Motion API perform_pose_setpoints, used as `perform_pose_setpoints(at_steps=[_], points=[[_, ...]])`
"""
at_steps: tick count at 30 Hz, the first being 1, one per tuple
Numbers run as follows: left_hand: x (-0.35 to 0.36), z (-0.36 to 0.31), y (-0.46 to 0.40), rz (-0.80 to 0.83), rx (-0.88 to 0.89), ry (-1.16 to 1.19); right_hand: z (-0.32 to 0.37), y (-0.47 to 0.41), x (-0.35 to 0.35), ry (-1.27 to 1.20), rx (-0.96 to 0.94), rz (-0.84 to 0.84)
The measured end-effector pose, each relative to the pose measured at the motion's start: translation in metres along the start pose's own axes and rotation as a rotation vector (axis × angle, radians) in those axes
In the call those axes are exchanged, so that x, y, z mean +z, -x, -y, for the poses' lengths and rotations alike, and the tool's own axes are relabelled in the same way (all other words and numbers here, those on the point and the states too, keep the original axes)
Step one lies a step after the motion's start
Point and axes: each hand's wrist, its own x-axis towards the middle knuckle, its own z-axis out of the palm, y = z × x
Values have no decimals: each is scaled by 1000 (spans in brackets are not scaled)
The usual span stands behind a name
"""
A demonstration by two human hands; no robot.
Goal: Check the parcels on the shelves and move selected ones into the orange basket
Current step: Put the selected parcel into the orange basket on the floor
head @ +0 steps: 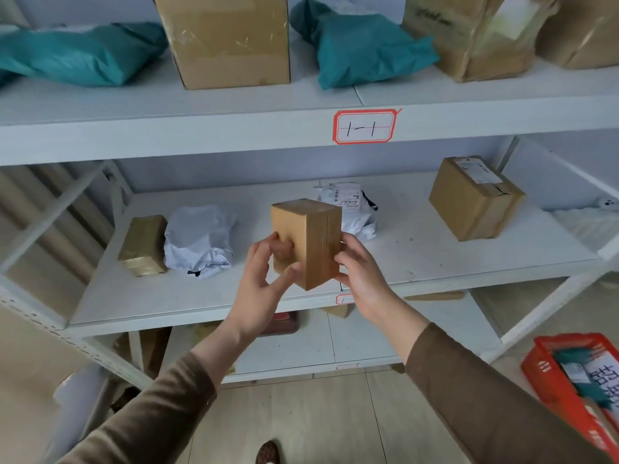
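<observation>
The white shelving unit shows three boards, and the middle board serves as the landmark here. Above it, the top board carries five parcels: three cardboard boxes, the largest left of centre and two more at the right end, plus two teal poly mailers, one at the far left and one between the boxes. A red-bordered label reading "1-1" is stuck on that board's front edge.

On the middle board lie four parcels: a cardboard box with a shipping label toward the right, a white poly bag left of centre, another white bag with a barcode label behind centre, and a small tape-wrapped brown parcel just left of the first bag. Bare board lies open between the centre bag and the right box, and along the whole front edge.

One orange basket sits on the floor below and right of the middle board, holding a few packets.

A small brown cardboard box is held up in front of the middle board's front edge, clear of it. The left hand grips its left face, fingers curled round it, and the right hand holds its right side, thumb on the near face.
</observation>
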Motion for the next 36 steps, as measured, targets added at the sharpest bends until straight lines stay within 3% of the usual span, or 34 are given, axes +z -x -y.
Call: perform_pose_setpoints(at_steps=[6,12,15,18,21,25,32,36], points=[[-8,-4,-2,-187,-184,552,-19,11,21,399,-438,12],[-24,4,-3,-189,-330,739,-25,21,34,816,-859,-94],[-29,15,-3,-179,-372,780,-26,21,39,920,-935,-71],[-28,22,-2,-188,-398,800,-27,20,40,856,-950,-93],[-27,27,-5,-205,-415,833,-25,20,38,658,-863,-146],[-28,34,-8,-202,-442,811,-21,18,38,322,-576,-110],[-21,30,-22,-82,-528,691,-14,9,22,27,-56,176],[-4,21,-33,-130,-526,782,-16,6,14,-226,6,-2]])
